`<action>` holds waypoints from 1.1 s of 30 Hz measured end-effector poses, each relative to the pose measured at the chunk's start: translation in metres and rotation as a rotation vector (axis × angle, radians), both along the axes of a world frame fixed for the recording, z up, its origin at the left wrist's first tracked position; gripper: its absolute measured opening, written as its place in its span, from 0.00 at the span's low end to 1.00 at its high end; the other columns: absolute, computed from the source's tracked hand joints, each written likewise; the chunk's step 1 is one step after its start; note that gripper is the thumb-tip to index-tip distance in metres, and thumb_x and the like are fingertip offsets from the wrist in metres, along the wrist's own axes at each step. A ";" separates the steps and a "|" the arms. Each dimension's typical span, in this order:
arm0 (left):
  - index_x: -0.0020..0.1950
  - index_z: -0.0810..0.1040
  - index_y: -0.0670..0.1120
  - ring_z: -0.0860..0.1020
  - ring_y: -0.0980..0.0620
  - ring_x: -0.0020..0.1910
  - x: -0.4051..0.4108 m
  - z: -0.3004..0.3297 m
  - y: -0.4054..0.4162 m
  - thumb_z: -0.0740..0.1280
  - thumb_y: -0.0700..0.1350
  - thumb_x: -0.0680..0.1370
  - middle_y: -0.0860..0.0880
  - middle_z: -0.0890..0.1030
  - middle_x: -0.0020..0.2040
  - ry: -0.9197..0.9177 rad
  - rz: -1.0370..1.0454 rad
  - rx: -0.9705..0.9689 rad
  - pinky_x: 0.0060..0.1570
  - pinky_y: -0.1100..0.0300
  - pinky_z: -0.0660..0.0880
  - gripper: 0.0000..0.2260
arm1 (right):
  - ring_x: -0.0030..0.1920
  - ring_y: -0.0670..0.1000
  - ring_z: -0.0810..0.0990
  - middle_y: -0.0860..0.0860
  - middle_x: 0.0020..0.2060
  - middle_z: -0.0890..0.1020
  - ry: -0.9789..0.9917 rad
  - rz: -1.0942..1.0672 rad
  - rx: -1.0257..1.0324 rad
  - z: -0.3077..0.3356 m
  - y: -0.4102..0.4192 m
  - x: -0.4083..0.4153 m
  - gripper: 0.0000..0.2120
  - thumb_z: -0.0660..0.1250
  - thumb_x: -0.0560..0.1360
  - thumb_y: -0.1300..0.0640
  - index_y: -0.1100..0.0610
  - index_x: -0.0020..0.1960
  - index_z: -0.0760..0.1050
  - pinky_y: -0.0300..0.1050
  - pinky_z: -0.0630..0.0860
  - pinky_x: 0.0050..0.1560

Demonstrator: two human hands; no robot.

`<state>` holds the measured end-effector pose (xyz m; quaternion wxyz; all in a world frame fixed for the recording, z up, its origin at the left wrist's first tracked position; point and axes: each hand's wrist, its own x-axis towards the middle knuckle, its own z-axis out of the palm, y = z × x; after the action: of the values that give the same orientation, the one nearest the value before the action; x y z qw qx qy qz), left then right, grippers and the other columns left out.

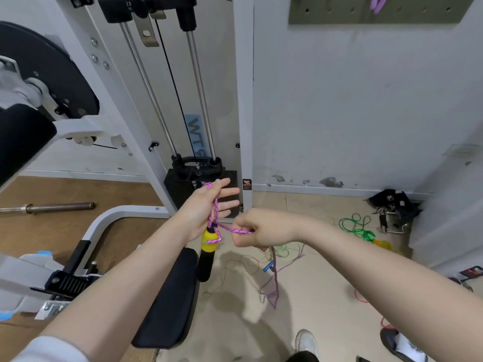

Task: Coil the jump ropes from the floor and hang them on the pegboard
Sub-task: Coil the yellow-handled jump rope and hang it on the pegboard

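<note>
One loop of the pink rope (214,210) sat across your left hand (206,207), fingers spread, just in front of the weight stack (183,184), while your right hand (257,227) pinched the strand, so slack could have let it slip off.

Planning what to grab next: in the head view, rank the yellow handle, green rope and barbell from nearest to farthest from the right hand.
1. Yellow handle, just left of the right hand.
2. Green rope, on the floor to the right.
3. Barbell, far left on the wooden floor.
</note>
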<state>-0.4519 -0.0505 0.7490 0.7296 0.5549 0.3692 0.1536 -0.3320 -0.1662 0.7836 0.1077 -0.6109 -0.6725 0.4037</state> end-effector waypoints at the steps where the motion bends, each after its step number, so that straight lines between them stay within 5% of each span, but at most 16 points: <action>1: 0.67 0.69 0.47 0.81 0.45 0.49 -0.001 0.000 -0.002 0.52 0.53 0.82 0.45 0.82 0.55 0.023 -0.043 -0.017 0.52 0.51 0.76 0.18 | 0.28 0.52 0.71 0.41 0.24 0.76 0.082 -0.023 0.000 0.010 -0.002 0.000 0.08 0.63 0.76 0.61 0.64 0.40 0.73 0.40 0.67 0.31; 4: 0.51 0.81 0.47 0.68 0.54 0.19 0.000 0.010 -0.015 0.46 0.62 0.79 0.44 0.79 0.27 0.037 -0.218 -0.093 0.27 0.63 0.67 0.29 | 0.25 0.46 0.68 0.43 0.23 0.77 0.310 -0.219 0.102 0.030 0.004 0.011 0.06 0.66 0.75 0.62 0.60 0.39 0.76 0.36 0.66 0.28; 6: 0.49 0.81 0.43 0.58 0.57 0.12 0.005 0.018 -0.021 0.41 0.68 0.73 0.43 0.74 0.20 -0.064 -0.325 -0.170 0.19 0.67 0.58 0.38 | 0.27 0.45 0.68 0.48 0.25 0.75 0.352 -0.366 0.240 0.030 0.014 0.022 0.06 0.69 0.73 0.61 0.61 0.39 0.77 0.35 0.65 0.29; 8: 0.48 0.81 0.36 0.58 0.58 0.11 0.012 0.023 -0.020 0.43 0.72 0.69 0.40 0.75 0.22 -0.186 -0.430 -0.257 0.17 0.70 0.57 0.44 | 0.28 0.42 0.68 0.48 0.27 0.73 0.364 -0.475 0.336 0.026 0.021 0.032 0.07 0.71 0.71 0.60 0.59 0.36 0.76 0.32 0.65 0.32; 11: 0.53 0.81 0.35 0.60 0.58 0.11 0.017 0.028 -0.016 0.55 0.72 0.69 0.39 0.78 0.27 -0.379 -0.632 -0.394 0.16 0.71 0.62 0.41 | 0.26 0.39 0.68 0.46 0.26 0.72 0.481 -0.554 0.348 0.015 0.023 0.041 0.07 0.69 0.73 0.60 0.57 0.36 0.75 0.28 0.65 0.29; 15: 0.65 0.73 0.39 0.68 0.56 0.15 0.025 0.038 -0.017 0.51 0.67 0.74 0.39 0.82 0.40 -0.525 -0.503 -0.410 0.28 0.63 0.77 0.36 | 0.30 0.54 0.73 0.60 0.33 0.78 0.463 -0.604 0.283 -0.016 0.018 0.043 0.12 0.63 0.75 0.55 0.64 0.44 0.77 0.48 0.70 0.34; 19: 0.70 0.65 0.42 0.84 0.44 0.40 0.033 0.044 -0.006 0.43 0.66 0.76 0.41 0.83 0.52 -0.403 -0.177 -0.282 0.46 0.52 0.80 0.35 | 0.25 0.44 0.67 0.51 0.28 0.70 0.328 -0.376 0.056 -0.029 0.006 0.041 0.10 0.58 0.80 0.57 0.62 0.49 0.75 0.38 0.65 0.30; 23: 0.76 0.58 0.45 0.78 0.43 0.57 0.039 0.028 0.010 0.44 0.66 0.77 0.44 0.76 0.64 -0.123 -0.039 -0.124 0.63 0.50 0.69 0.35 | 0.26 0.41 0.69 0.49 0.29 0.71 0.170 -0.105 -0.129 -0.013 0.000 0.044 0.10 0.61 0.78 0.59 0.63 0.57 0.74 0.32 0.68 0.29; 27: 0.75 0.58 0.45 0.82 0.44 0.49 0.043 0.016 0.002 0.47 0.69 0.74 0.41 0.80 0.56 0.057 -0.211 -0.068 0.67 0.43 0.64 0.37 | 0.26 0.42 0.69 0.49 0.27 0.72 0.234 -0.127 -0.017 0.017 0.005 0.059 0.12 0.65 0.76 0.60 0.71 0.47 0.75 0.34 0.68 0.30; 31: 0.62 0.73 0.46 0.83 0.46 0.33 0.047 0.032 -0.026 0.48 0.73 0.67 0.38 0.82 0.51 0.104 -0.583 -0.120 0.48 0.53 0.79 0.39 | 0.28 0.44 0.70 0.52 0.29 0.73 0.319 -0.280 0.133 0.036 0.010 0.080 0.04 0.68 0.73 0.62 0.61 0.40 0.77 0.35 0.68 0.31; 33: 0.63 0.75 0.43 0.82 0.46 0.31 0.048 0.040 -0.031 0.51 0.75 0.64 0.36 0.82 0.52 0.012 -0.662 -0.241 0.48 0.55 0.78 0.44 | 0.30 0.45 0.69 0.52 0.30 0.73 0.399 -0.365 0.188 0.034 0.010 0.088 0.05 0.69 0.73 0.63 0.58 0.38 0.76 0.34 0.68 0.32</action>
<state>-0.4042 -0.0818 0.7889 0.7978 0.5554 0.1888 -0.1391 -0.2441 -0.1558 0.8180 0.3651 -0.6177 -0.5513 0.4256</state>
